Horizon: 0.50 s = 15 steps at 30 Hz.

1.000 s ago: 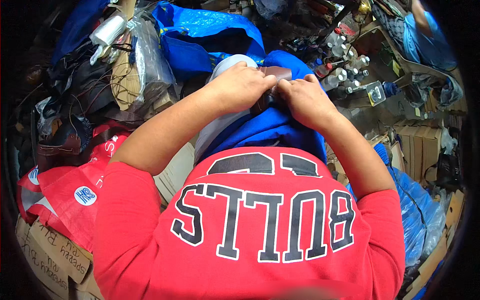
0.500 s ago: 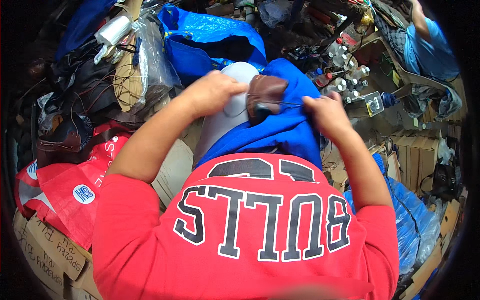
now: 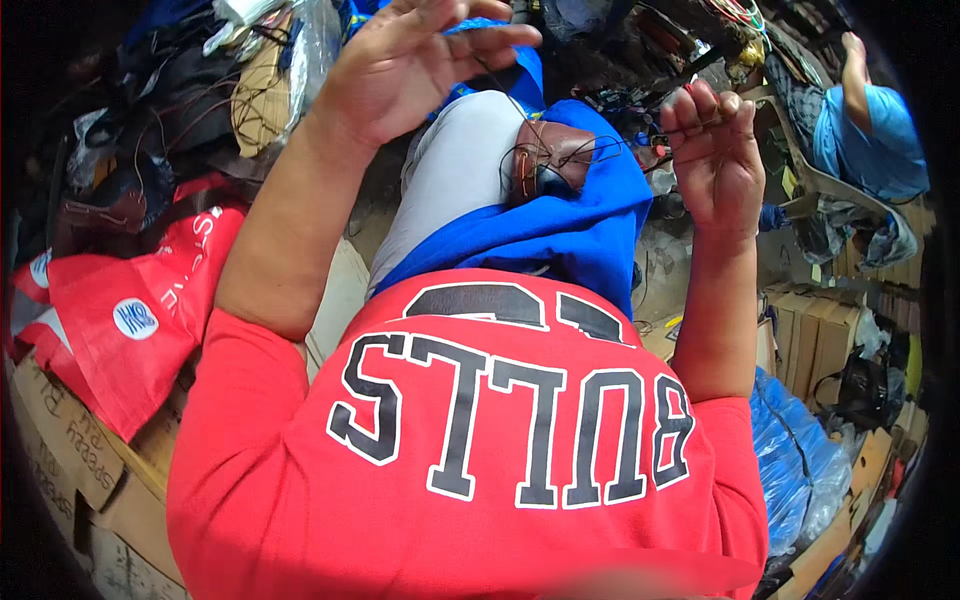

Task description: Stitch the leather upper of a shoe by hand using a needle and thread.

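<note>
A brown leather shoe upper (image 3: 560,155) rests on my lap, over a blue cloth (image 3: 600,225) and beside the leg in light grey. Loose dark thread (image 3: 575,150) lies in loops across the leather. One strand of it rises toward my left hand (image 3: 400,75), which is lifted at upper left with its fingers stretched and apart; I see no grip on the strand. My right hand (image 3: 715,160) is raised on the other side, palm showing, fingers curled in. Whatever those fingers hold, if anything, is too small to make out.
To the left lie a red bag (image 3: 130,330) and cardboard boxes (image 3: 90,470). A blue plastic bag (image 3: 520,75) sits beyond my knees. Blue plastic wrapping (image 3: 800,450) and stacked cardboard (image 3: 815,325) stand at right. A person in light blue (image 3: 870,140) is at far right.
Both hands have gone up and farther apart, away from the shoe upper. The thread, drawn taut toward the right hand before, now lies loose in loops. My left fingers have spread.
</note>
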{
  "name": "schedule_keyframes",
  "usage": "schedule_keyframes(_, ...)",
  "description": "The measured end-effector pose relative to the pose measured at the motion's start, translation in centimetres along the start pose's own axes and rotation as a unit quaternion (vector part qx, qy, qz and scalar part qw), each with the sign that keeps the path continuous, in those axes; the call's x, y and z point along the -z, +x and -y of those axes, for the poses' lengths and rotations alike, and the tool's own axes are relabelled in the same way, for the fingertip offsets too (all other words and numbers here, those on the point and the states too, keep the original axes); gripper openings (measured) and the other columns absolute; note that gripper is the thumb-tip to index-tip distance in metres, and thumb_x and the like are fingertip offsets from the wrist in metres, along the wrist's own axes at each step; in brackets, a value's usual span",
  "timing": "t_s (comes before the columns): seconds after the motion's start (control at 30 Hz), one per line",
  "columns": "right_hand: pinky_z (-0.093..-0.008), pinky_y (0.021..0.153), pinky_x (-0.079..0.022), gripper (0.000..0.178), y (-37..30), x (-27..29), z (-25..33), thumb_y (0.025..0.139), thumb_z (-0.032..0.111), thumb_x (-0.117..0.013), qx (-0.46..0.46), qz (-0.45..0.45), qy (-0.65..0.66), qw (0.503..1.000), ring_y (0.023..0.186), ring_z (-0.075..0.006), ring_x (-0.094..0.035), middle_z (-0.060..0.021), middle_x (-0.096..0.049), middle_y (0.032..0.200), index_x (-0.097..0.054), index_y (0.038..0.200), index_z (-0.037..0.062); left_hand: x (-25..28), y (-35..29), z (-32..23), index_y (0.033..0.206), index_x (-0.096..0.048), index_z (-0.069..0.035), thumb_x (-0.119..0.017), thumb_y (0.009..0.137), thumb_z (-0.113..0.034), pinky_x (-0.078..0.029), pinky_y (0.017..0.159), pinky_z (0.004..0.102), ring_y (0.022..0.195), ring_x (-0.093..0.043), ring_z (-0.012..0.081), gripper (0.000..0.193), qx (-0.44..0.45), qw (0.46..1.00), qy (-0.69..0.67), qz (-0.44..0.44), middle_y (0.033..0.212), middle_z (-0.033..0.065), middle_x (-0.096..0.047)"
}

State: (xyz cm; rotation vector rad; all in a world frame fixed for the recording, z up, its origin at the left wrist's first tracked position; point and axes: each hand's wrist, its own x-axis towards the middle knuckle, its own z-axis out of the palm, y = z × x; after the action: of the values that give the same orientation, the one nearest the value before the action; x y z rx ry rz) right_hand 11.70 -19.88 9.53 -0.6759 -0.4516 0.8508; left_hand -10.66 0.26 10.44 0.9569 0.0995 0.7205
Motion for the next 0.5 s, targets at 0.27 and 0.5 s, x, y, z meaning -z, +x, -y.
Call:
schedule_keyframes(0.27,-0.0346,0.074,-0.05,0.033,-4.1,5.5,-1.5,0.091,0.036,-0.059,-0.054,0.11,-0.721,0.682,0.079,-0.0266,-0.065,-0.0114,-0.069,0.092,-0.068,0.1,0.0056,5.9,-2.8,3.7,0.089,-0.061,-0.003,-0.061,0.088,-0.034,-0.048,0.072,0.0388,0.081,-0.061,0.0296,0.031,-0.014,0.671,0.721,0.172,0.083,0.0134,-0.063)
schedule_keyframes(0.5,-0.0418,0.057,-0.042,0.037,-10.8,17.9,6.5,0.09,0.033,-0.059,0.011,-0.009,-0.872,0.489,0.063,-0.0386,-0.052,-0.019,-0.054,0.068,-0.051,0.071,0.0025,15.1,-3.2,-4.1,0.074,-0.058,-0.003,-0.062,0.084,-0.041,-0.047,0.068,0.0427,0.076,-0.059,0.0329,0.04,0.087,0.595,0.793,0.099,0.074,0.0161,-0.058)
